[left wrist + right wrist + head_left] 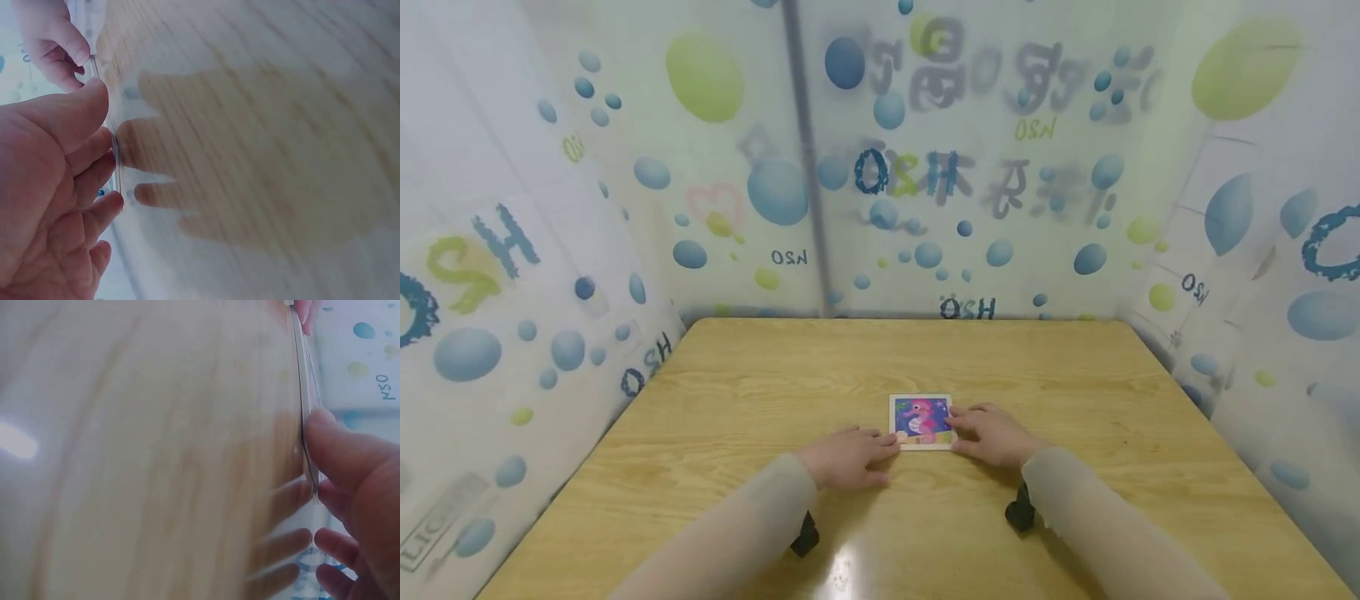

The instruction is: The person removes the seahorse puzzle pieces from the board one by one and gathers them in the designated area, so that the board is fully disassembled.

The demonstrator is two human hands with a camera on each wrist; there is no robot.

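Observation:
A small square picture board (919, 419) with a pink seahorse on purple and a white border lies flat near the table's middle. At its lower left corner rest the fingertips of my left hand (850, 458), the fingers stretched out. My right hand (996, 435) touches the right edge with thumb and fingers spread along it. In the right wrist view the board shows edge-on as a thin strip (301, 375), the right thumb (340, 447) against it. The left wrist view shows the left palm (31, 187) with loosely extended fingers.
The wooden table (760, 367) is glossy and reflects the hands. Pale curtains (880, 233) with blue and green dots enclose it at the back and both sides. A black strap piece (806, 535) hangs under the left wrist, another black piece (1020, 510) under the right.

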